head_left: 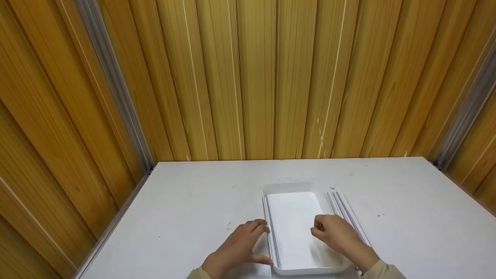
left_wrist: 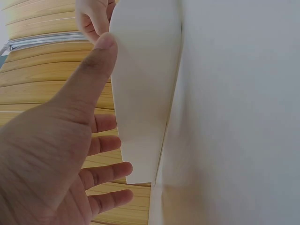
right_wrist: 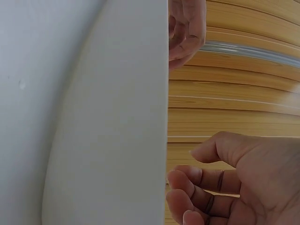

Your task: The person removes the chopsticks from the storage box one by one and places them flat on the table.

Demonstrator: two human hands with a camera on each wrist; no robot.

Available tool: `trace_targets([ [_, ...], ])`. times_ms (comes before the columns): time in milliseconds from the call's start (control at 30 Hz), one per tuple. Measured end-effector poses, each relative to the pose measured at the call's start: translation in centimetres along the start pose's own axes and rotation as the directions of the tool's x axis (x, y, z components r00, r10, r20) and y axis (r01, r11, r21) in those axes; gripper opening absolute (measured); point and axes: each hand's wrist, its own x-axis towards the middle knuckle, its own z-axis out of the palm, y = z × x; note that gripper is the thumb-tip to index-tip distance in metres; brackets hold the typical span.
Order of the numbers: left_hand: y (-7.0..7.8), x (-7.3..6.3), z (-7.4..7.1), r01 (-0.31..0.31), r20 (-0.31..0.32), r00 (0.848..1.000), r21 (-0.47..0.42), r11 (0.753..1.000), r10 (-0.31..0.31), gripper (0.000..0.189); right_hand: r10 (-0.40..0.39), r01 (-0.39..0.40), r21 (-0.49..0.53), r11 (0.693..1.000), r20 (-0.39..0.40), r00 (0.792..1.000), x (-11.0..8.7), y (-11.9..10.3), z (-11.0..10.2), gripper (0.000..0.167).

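Note:
A shallow white rectangular tray (head_left: 294, 228) lies on the table, with a thin grey strip (head_left: 272, 232) along the left inside of it. My left hand (head_left: 240, 245) rests at the tray's left side, thumb and fingers spread; in the left wrist view the thumb of this left hand (left_wrist: 51, 154) touches the tray's wall (left_wrist: 143, 93). Over the tray's right part hovers my right hand (head_left: 338, 232), its fingers loosely bent. The right wrist view shows that right hand (right_wrist: 225, 183) with nothing between thumb and fingers, beside the tray wall (right_wrist: 112, 117).
Several thin grey and white strips (head_left: 345, 209) lie lengthwise just right of the tray, partly hidden by the right hand and forearm. The white table (head_left: 186, 209) carries small dark specks. Wood-patterned panels (head_left: 255, 77) stand behind it and at both sides.

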Motion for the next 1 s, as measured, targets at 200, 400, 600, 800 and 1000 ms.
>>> trace_targets([
  [200,-0.1,-0.1,0.0,-0.003,-0.002,1.0,-0.001,1.0,0.003,0.071,-0.041,0.041,-0.003,0.999,-0.012,0.999,0.2,-0.5,0.6,0.015],
  [400,-0.1,-0.1,0.0,-0.018,-0.012,1.0,0.013,1.0,0.018,0.071,-0.06,0.06,0.007,0.998,0.002,0.998,0.3,-0.9,1.2,0.014],
  [600,-0.1,-0.1,0.1,-0.029,-0.03,0.999,0.012,1.0,0.03,0.069,-0.075,0.075,0.021,0.997,0.022,0.997,0.3,-1.3,1.8,0.012],
  [800,-0.1,-0.1,0.1,-0.018,-0.037,0.999,0.014,1.0,0.019,0.07,-0.126,0.125,0.033,0.992,0.025,0.992,0.4,-1.5,2.4,0.01],
  [1000,0.0,-0.1,0.0,-0.01,-0.037,0.999,0.03,1.0,0.011,0.069,-0.138,0.137,0.034,0.99,0.015,0.99,0.6,-1.9,3.0,0.011],
])
